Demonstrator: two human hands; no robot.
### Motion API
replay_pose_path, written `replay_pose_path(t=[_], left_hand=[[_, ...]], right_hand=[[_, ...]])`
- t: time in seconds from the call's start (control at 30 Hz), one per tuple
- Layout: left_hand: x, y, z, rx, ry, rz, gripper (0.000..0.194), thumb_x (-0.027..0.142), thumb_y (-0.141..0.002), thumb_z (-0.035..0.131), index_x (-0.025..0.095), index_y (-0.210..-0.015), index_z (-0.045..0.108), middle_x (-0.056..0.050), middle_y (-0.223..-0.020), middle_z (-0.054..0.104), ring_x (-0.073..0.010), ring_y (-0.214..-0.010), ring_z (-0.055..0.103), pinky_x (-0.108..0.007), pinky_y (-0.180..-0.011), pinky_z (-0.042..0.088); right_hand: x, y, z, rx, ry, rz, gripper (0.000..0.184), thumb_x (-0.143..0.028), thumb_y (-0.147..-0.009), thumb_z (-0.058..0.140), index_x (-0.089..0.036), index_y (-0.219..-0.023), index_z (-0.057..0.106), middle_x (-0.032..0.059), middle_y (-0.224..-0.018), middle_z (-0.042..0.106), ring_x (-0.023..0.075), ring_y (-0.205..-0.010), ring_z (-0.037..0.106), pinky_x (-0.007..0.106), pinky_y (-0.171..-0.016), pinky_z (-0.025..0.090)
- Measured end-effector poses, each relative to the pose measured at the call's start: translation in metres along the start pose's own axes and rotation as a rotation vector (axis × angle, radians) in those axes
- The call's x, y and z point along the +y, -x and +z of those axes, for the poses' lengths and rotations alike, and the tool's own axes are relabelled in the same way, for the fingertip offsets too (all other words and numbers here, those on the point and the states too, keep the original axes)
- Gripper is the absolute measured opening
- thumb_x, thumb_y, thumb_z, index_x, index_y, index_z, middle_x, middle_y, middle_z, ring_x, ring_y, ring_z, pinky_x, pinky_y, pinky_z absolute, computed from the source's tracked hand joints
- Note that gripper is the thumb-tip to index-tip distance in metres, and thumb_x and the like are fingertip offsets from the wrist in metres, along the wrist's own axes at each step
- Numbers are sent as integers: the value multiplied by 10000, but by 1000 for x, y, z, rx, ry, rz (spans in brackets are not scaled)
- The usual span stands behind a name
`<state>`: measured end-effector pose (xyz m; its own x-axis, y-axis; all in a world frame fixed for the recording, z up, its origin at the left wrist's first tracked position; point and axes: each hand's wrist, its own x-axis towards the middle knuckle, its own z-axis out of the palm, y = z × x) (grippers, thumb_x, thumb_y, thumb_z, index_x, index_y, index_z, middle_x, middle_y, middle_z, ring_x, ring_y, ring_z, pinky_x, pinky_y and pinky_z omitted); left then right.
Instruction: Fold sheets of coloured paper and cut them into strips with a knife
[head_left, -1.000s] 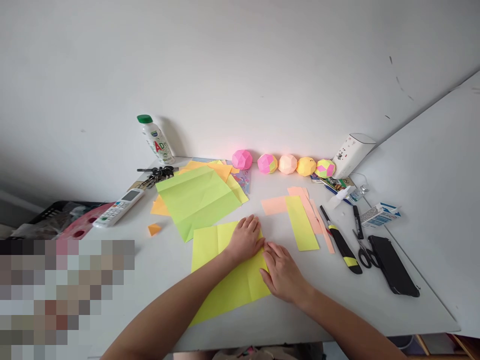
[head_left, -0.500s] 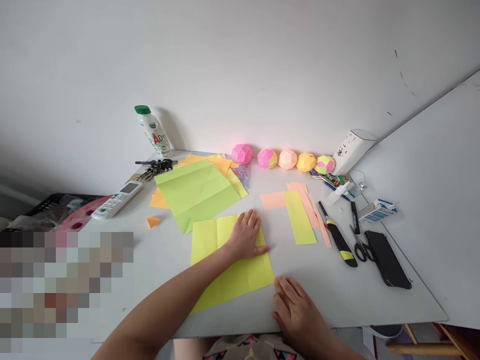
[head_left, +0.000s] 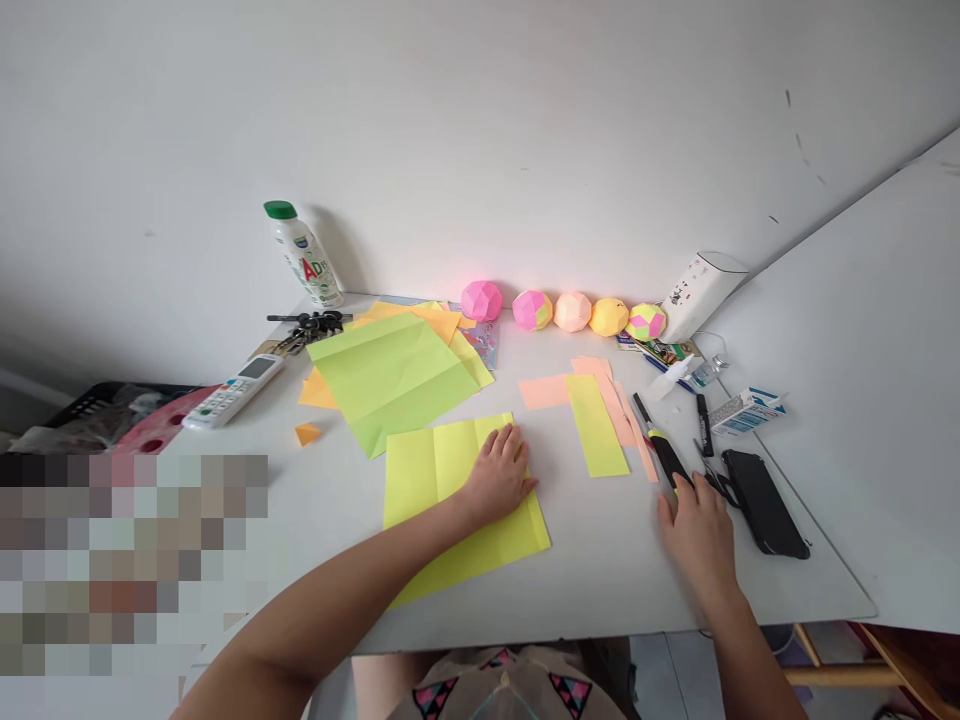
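My left hand (head_left: 498, 475) lies flat, fingers stretched, on the right part of a creased yellow sheet of paper (head_left: 427, 470). A narrow folded strip runs along that sheet's right edge. Further right, my right hand (head_left: 699, 535) reaches over the lower handle of a black-and-yellow utility knife (head_left: 661, 445), fingers apart; its fingertips cover the handle's end, and no closed grip shows. Small scissors (head_left: 721, 487) lie just beyond those fingers, partly hidden. Between the hands lie a yellow paper strip (head_left: 598, 430) and peach paper pieces (head_left: 544, 392).
A green sheet (head_left: 394, 375) covers orange and yellow papers. Paper balls (head_left: 573, 312) line the wall. A bottle (head_left: 306, 258), remote control (head_left: 234, 392) and keys (head_left: 311, 330) stand or lie left; a black phone (head_left: 765, 503), marker (head_left: 704, 425) and small box (head_left: 748, 411) lie right.
My right hand has left the yellow sheet's lower right corner and moved right, onto the utility knife's handle. My left hand stays on the sheet. The view has shifted slightly.
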<state>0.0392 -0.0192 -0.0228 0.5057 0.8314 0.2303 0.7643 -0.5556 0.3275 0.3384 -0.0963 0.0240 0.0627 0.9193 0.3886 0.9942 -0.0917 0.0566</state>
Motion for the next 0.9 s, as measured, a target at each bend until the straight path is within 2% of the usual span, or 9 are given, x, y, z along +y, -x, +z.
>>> replay_pose_path(t=[0.1,0.23,0.33,0.43,0.5,0.6,0.7,0.8,0.9], left_hand=[[1,1,3,-20,-30,3,621,480,-900,434,26,-1321,479,-251,-1462,354,-367,-1405,224,-493,-1147,151],[1,1,-1,-64,-72,12,756,601,-871,385,44,-1382,418,-217,-1497,312,-359,-1424,160,-491,-1155,112],[3,0,-6,-95,-105,-3,781,613,-872,365,32,-1392,403,-217,-1505,291,-360,-1425,152,-487,-1157,114],[6,0,-11,-135,-176,-1,758,589,-900,316,25,-1401,391,-208,-1517,267,-350,-1429,141,-478,-1160,118],[7,0,-14,-155,-217,2,742,572,-916,285,24,-1405,387,-201,-1521,259,-342,-1430,143,-466,-1163,117],[8,0,-16,-162,-244,6,755,580,-921,264,9,-1399,396,-211,-1516,263,-348,-1425,164,-461,-1162,122],[7,-1,-16,-148,-251,4,777,601,-915,261,7,-1396,403,-212,-1511,278,-351,-1421,179,-457,-1160,126],[7,-2,-15,-149,-258,-4,795,606,-915,253,-10,-1398,392,-225,-1509,272,-358,-1419,179,-462,-1158,128],[6,-3,-14,-152,-263,-14,799,603,-918,250,-21,-1397,387,-234,-1509,266,-362,-1418,178,-466,-1157,132]], right_hand=[[12,-7,12,-74,-22,41,418,-282,-880,404,-30,-1164,577,259,-1088,609,376,-997,558,507,-817,474],[19,-17,18,-79,-69,51,411,-281,-863,419,-61,-1178,565,213,-977,629,356,-949,573,486,-795,482],[26,-17,11,-46,-128,92,436,-316,-867,424,-106,-1234,530,182,-1024,593,322,-975,585,440,-777,511],[34,0,-8,-11,-359,61,467,-384,-883,441,-175,-1297,502,144,-1124,559,297,-1105,550,422,-886,496],[38,20,-27,-105,-558,-15,445,-394,-887,481,-234,-1300,524,108,-1203,556,272,-1172,529,392,-965,462],[37,55,-54,-428,-744,-138,391,-400,-880,545,-268,-1242,608,104,-1269,555,248,-1191,544,315,-939,488],[30,80,-74,-673,-820,-159,372,-395,-892,552,-282,-1238,627,119,-1301,554,236,-1209,543,271,-899,505],[23,91,-81,-768,-830,-157,368,-387,-902,547,-298,-1252,617,119,-1315,555,228,-1221,538,271,-906,497],[19,95,-79,-778,-796,-181,365,-380,-897,556,-287,-1243,624,123,-1303,566,226,-1216,543,292,-930,483]])
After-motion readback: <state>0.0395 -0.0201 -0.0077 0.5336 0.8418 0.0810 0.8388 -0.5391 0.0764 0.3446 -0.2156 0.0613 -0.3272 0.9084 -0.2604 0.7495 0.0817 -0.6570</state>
